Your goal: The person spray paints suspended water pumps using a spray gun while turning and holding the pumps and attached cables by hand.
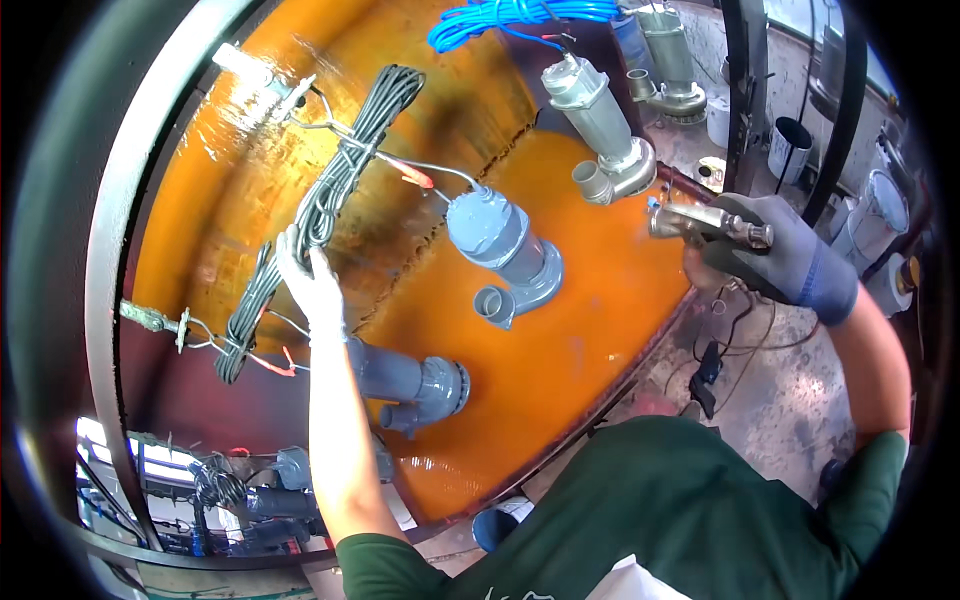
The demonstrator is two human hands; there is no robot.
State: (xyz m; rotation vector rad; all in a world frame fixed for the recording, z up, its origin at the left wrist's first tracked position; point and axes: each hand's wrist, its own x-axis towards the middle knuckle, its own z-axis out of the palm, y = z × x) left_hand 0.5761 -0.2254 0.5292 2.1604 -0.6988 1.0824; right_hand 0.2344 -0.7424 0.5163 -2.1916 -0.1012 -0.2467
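My left hand (315, 290), in a pale glove, grips the lower end of a tied bundle of black cable (350, 170), thumb and fingers on either side. The bundle is tied by the wire from which a glossy blue-grey submersible pump (500, 245) hangs, to its right. In my right hand (775, 245), gloved in grey, is a metal spray gun (705, 222), its nozzle end toward the pumps. Nearer my left forearm hangs a second blue-grey pump (425, 385), partly behind the arm. A second black cable bundle (250, 310) hangs left of my left hand.
A curved orange-stained booth wall (460, 110) stands behind the pumps. A grey pump (600, 125) with blue cable (510, 18) hangs at the far side; another pump (670, 65) is beyond it. Buckets (790, 150) and a hose (755, 345) lie right. A dark frame bar (740, 95) stands near.
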